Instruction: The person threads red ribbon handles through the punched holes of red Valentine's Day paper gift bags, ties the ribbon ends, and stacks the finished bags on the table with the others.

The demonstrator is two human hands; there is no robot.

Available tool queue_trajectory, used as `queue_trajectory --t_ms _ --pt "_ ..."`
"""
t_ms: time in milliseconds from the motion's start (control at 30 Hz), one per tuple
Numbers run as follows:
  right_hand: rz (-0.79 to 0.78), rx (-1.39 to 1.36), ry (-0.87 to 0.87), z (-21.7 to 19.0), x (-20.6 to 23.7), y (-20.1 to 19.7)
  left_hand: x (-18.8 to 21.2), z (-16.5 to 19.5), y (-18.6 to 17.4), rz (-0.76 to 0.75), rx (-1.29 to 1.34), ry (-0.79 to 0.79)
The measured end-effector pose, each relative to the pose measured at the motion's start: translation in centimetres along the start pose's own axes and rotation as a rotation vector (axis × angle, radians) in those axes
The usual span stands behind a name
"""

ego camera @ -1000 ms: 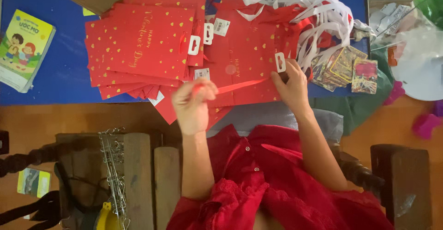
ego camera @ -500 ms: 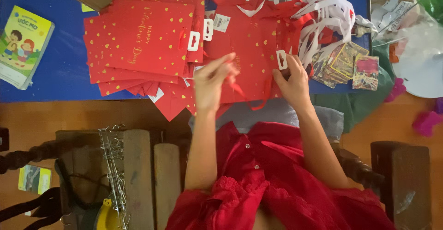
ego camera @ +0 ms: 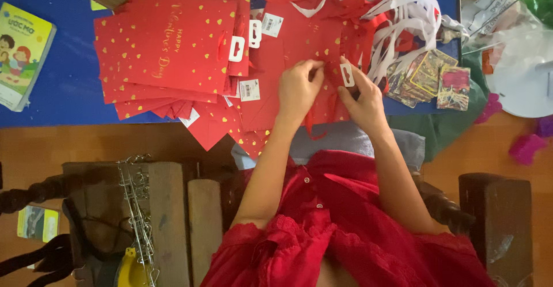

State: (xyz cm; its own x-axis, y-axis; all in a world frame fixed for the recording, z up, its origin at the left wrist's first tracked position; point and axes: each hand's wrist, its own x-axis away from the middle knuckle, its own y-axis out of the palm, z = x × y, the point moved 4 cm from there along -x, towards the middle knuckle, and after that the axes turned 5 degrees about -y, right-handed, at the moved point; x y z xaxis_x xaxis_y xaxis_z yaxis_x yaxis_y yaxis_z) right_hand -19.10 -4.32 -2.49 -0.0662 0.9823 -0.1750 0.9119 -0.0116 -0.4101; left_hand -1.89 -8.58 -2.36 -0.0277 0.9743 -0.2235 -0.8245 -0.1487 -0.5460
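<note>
My left hand [ego camera: 298, 89] and my right hand [ego camera: 360, 98] meet over a red paper gift bag [ego camera: 299, 39] that lies flat on the blue table [ego camera: 63, 85]. The fingertips of both hands pinch a red ribbon handle [ego camera: 314, 123] near the bag's top edge. A small white hang tag [ego camera: 347, 75] sits by my right thumb. To the left lies a fanned stack of red gift bags [ego camera: 167, 51] with gold hearts and white tags.
A tangle of white and red ribbons [ego camera: 397, 16] lies at the back right. Picture cards [ego camera: 429, 79] sit on the table's right edge, and a children's book [ego camera: 20, 53] at the far left. A wooden bench [ego camera: 173, 218] with metal clips stands lower left.
My left hand moved up and to the right from the table's near edge to the bag, joining my right hand at the ribbon. My right hand stayed by the tag.
</note>
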Motion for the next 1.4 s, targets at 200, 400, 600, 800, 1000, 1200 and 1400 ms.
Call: queue_trajectory --t_ms 200,400,600,800,1000,1200,1400 --pt "0.007 0.125 -0.091 -1.5 0.4 0.2 1.2 1.6 -0.4 0.081 -0.247 0.149" --pt "-0.003 0.185 -0.195 -2.9 0.5 -0.1 0.8 2.8 -0.3 0.044 -0.385 0.176" --pt "-0.041 0.283 -0.243 -3.9 0.6 0.1 0.1 2.6 -1.6 0.018 -0.297 0.207" --pt "-0.068 0.307 -0.278 -4.3 0.6 0.0 -0.1 3.0 -2.6 -0.065 -0.299 0.222" --pt "-0.143 0.173 -0.202 -3.8 1.5 -0.6 -0.5 1.0 -2.3 -0.223 -0.025 0.061" --pt "-0.286 0.019 0.029 -3.1 2.3 -2.0 1.1 -2.1 0.0 -0.412 0.491 -0.182" --pt "-0.314 -0.020 -0.041 -3.1 1.7 -3.2 1.9 -2.2 0.8 -0.399 0.395 -0.205"
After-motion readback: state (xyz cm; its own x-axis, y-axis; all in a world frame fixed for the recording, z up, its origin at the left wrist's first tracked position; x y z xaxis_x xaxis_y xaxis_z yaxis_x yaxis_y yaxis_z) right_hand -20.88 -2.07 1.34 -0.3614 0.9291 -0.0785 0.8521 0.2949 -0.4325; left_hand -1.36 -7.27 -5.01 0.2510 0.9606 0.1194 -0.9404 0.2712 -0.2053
